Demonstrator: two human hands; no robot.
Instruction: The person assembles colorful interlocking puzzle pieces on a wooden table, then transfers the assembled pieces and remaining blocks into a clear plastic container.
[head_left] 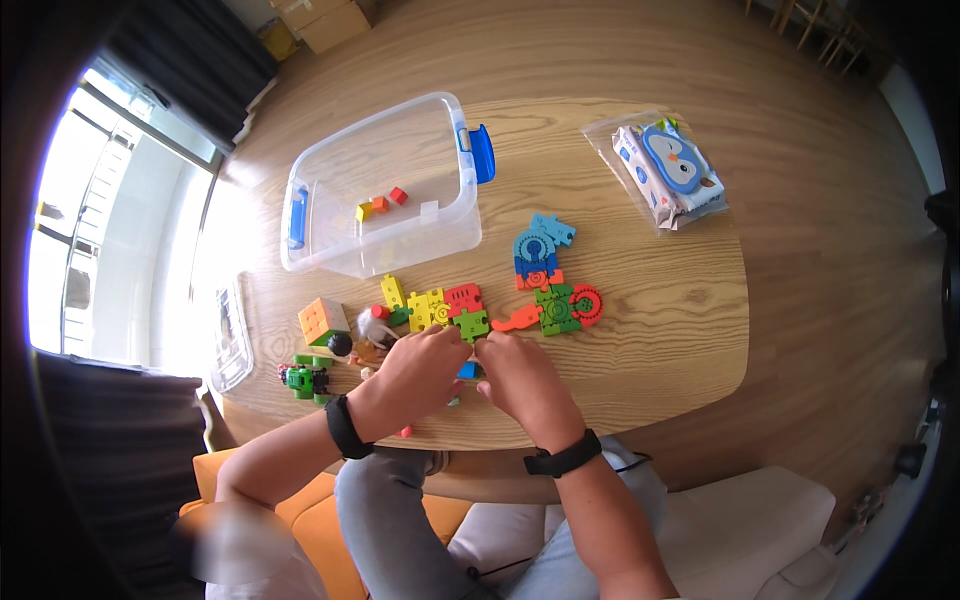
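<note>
My left hand (428, 362) and my right hand (522, 370) meet near the table's front edge, fingers bent and close together. Their fingertips are at the lower edge of a green jigsaw-like toy piece (472, 323), which joins a red piece (464, 298) and yellow pieces (428, 310) in a row. The left fingers look closed on the green piece. My right fingers are pinched just beside it; what they hold, if anything, is hidden. A blue piece (467, 370) shows between the hands. Right of them lies an assembled chain of orange, green (557, 311), red and blue (535, 250) gear pieces.
A clear plastic bin (380, 250) with blue latches holds several small cubes. On the left are a puzzle cube (325, 321), a green toy vehicle (305, 379) and a clear lid (236, 335). A wipes pack (668, 172) lies at the far right.
</note>
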